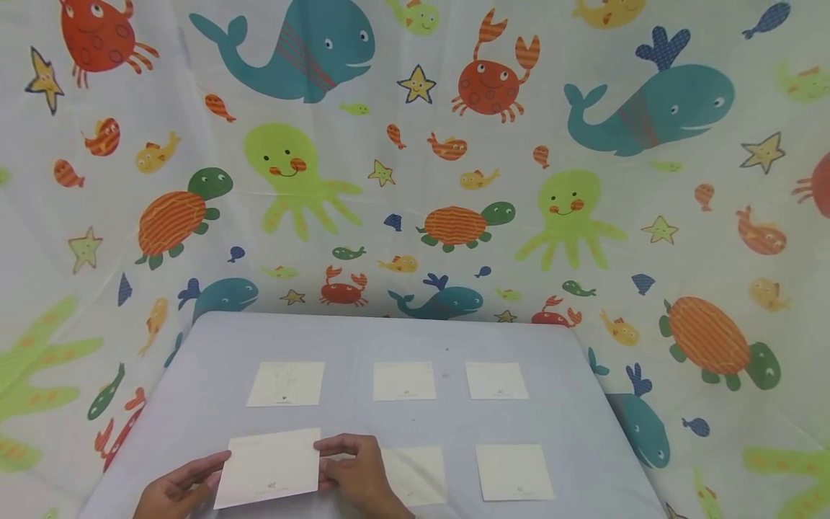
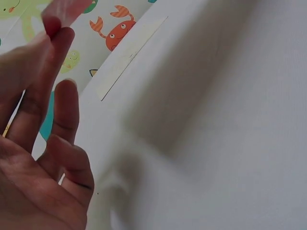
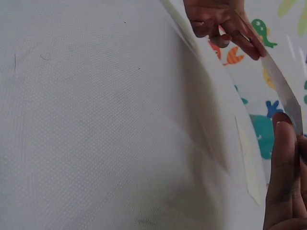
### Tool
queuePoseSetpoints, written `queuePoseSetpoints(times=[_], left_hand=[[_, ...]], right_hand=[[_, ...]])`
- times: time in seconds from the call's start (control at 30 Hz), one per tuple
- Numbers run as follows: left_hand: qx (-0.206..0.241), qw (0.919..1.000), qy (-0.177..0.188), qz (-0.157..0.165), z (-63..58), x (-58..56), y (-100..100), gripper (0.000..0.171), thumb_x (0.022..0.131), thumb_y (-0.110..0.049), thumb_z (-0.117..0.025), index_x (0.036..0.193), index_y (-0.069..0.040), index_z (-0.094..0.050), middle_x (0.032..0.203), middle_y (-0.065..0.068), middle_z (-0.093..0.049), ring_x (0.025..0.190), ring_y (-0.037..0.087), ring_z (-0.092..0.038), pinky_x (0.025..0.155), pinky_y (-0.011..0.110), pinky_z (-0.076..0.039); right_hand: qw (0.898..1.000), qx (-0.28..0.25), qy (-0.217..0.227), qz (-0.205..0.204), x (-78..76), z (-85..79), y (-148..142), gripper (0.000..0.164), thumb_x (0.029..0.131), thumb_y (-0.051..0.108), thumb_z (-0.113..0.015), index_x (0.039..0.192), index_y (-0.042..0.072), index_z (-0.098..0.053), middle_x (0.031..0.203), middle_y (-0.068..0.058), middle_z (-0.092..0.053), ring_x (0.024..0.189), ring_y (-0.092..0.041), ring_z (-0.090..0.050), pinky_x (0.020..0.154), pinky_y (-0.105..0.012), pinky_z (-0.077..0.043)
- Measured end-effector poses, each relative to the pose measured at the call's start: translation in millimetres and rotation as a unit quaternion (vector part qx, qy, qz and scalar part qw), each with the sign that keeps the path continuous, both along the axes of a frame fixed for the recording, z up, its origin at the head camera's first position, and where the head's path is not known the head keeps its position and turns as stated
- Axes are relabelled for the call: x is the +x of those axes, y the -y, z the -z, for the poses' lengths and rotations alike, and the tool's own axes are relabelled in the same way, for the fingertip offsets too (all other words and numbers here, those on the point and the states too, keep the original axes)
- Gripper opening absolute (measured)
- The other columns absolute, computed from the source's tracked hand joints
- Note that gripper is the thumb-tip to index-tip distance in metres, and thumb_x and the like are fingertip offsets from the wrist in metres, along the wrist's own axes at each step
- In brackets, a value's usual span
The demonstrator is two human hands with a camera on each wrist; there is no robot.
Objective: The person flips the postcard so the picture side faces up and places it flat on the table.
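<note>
A white card (image 1: 269, 467) with a small printed mark near its lower edge is held up off the table, slightly tilted. My left hand (image 1: 179, 488) pinches its left edge between thumb and fingers. At the opposite edge my right hand (image 1: 359, 472) pinches it too. The left wrist view shows the left hand (image 2: 45, 129) with its lower fingers loosely bent and only a corner of the card in sight. In the right wrist view the card (image 3: 283, 88) appears nearly edge-on between both hands.
On the white-covered table (image 1: 363, 422) lie several similar cards, among them a back-left card (image 1: 286, 383) with a faint drawing, a back-middle card (image 1: 405, 380) and a front-right card (image 1: 514, 472). Behind the right hand is a partly covered card (image 1: 415, 472). A sea-animal curtain (image 1: 389, 194) hangs behind.
</note>
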State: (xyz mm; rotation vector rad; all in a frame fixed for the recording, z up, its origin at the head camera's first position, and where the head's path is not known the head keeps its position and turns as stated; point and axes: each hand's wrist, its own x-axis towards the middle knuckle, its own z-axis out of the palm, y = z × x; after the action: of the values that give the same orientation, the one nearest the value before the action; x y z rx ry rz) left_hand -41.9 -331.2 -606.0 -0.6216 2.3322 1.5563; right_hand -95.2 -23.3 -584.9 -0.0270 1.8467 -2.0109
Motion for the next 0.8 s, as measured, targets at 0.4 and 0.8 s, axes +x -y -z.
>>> queuePoseSetpoints(times=[0.4, 0.8], left_hand=[[0.015, 0.9947, -0.092, -0.043, -15.8, 5.0, -11.3, 0.043, 0.098, -0.021, -0.078, 0.128, 0.008, -0.071, 0.102, -0.026, -0.076, 0.091, -0.011, -0.069, 0.075, 0.018, -0.059], [-0.065, 0.9968, -0.009, -0.044, -28.3, -3.9, -17.6, 0.067, 0.092, -0.062, -0.075, 0.122, -0.002, -0.077, 0.113, 0.003, -0.082, 0.092, -0.001, -0.064, 0.078, 0.026, -0.051]], right_hand=[[0.997, -0.021, -0.072, -0.022, -5.7, -5.5, -6.2, 0.020, 0.087, -0.004, -0.077, 0.105, 0.003, -0.081, 0.092, -0.008, -0.079, 0.069, -0.004, -0.074, 0.065, -0.021, -0.061], [0.994, 0.066, -0.089, 0.016, -2.4, -7.3, -4.9, 0.009, 0.090, 0.018, -0.083, 0.097, 0.013, -0.081, 0.094, 0.004, -0.077, 0.084, -0.002, -0.067, 0.072, -0.019, -0.052]])
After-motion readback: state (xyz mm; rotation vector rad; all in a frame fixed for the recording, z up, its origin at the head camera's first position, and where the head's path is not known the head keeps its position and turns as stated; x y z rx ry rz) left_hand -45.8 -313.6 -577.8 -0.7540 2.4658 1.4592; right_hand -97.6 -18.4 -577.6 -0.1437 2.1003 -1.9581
